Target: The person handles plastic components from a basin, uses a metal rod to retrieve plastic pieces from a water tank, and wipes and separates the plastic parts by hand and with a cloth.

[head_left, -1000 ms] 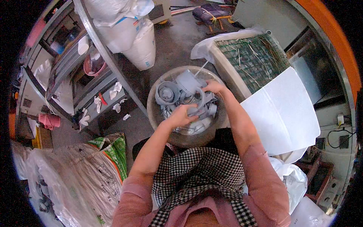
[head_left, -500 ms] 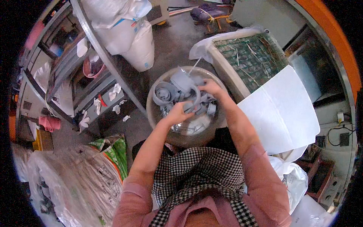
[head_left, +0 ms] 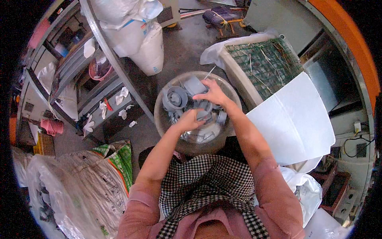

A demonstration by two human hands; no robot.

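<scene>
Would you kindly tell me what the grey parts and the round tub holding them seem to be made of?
The grey parts look like satin-finished moulded plastic, judging by their even colour and smooth curved rims. The round tub seems dull, perhaps plastic; its plain greyish-beige surface leaves that open.

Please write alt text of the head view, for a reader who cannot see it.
A person's bare left hand and right hand reach into a round beige tub of grey, plastic-looking parts. On the right is a large, flat white sheet.
</scene>
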